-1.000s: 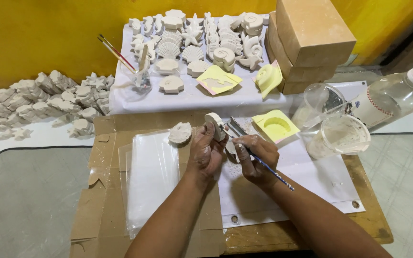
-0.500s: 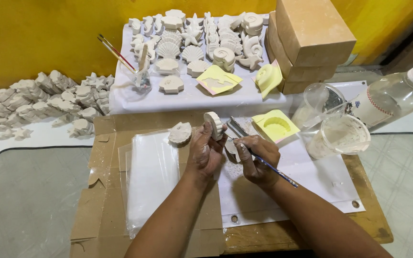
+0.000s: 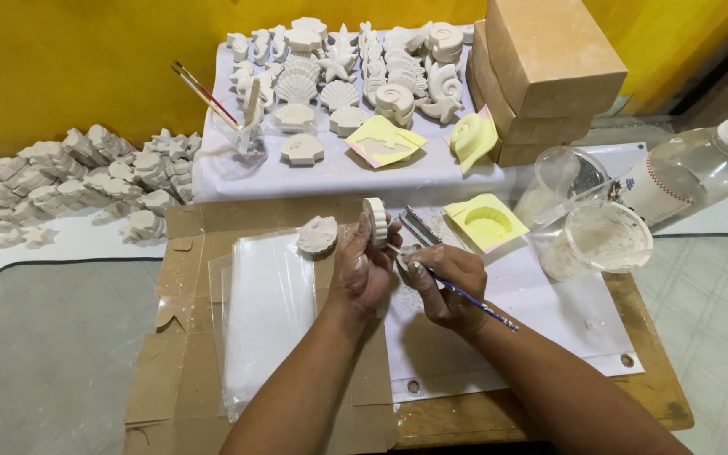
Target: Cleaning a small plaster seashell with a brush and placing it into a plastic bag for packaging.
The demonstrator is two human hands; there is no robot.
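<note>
My left hand (image 3: 362, 268) holds a small white plaster shell cast (image 3: 375, 220) upright on its edge, above the cardboard-covered table (image 3: 187, 354). My right hand (image 3: 446, 282) grips a thin blue-handled brush (image 3: 473, 300) whose tip points at the cast's side; the handle sticks out to the right. Another plaster cast (image 3: 318, 234) lies flat just left of my left hand. A metal scraper (image 3: 419, 226) lies behind my hands.
A yellow shell mould (image 3: 486, 222) lies right of my hands. Two clear cups (image 3: 596, 240) and a plastic bottle (image 3: 688, 168) stand at the right. A tray (image 3: 330, 173) of several plaster shells, a brush jar (image 3: 250, 147), stacked boxes (image 3: 541, 63) and a heap of casts (image 3: 52, 181) lie behind.
My left hand has turned the cast slightly and lifted it a little. My right hand with the brush stays beside it.
</note>
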